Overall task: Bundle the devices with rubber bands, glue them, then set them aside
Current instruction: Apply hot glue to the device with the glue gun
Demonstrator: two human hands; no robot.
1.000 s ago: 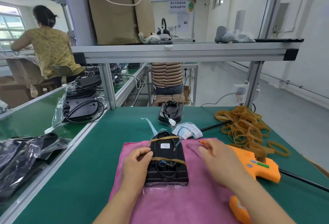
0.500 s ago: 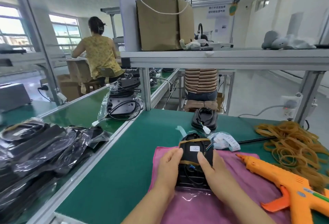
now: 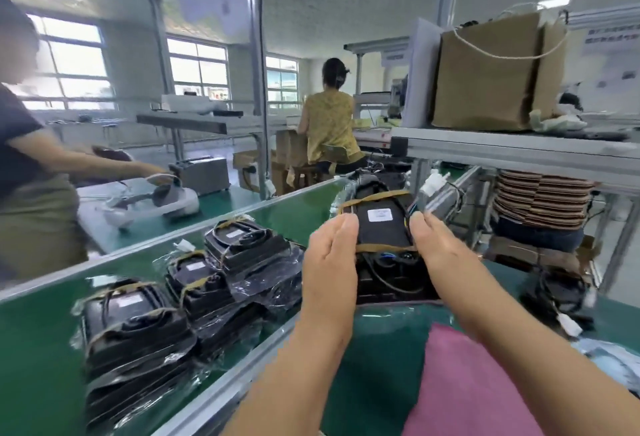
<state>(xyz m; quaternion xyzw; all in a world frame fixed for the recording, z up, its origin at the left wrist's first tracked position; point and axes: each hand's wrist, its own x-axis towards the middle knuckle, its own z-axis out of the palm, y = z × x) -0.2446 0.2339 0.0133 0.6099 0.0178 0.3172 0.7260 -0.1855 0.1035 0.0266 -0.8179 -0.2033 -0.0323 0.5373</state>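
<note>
A black device (image 3: 382, 227) with a white label and two brown rubber bands round it is lifted off the table, held between both hands. My left hand (image 3: 330, 262) grips its left side and my right hand (image 3: 438, 248) grips its right side, fingers curled over the edges. A white connector (image 3: 433, 186) on wires sticks up past its far end. Below and to the left, several banded black devices (image 3: 194, 279) in clear wrap lie in a row on the green belt (image 3: 41, 331).
The pink cloth (image 3: 467, 383) lies on the green table at lower right, with another black device (image 3: 561, 293) beside it. An aluminium rail (image 3: 214, 397) divides belt and table. A shelf with a brown paper bag (image 3: 491, 75) stands ahead. People work at the left and beyond.
Both hands lifted the banded device off the pink cloth and carried it up and to the left, toward the belt. My view swung left; the glue gun and loose bands left the frame.
</note>
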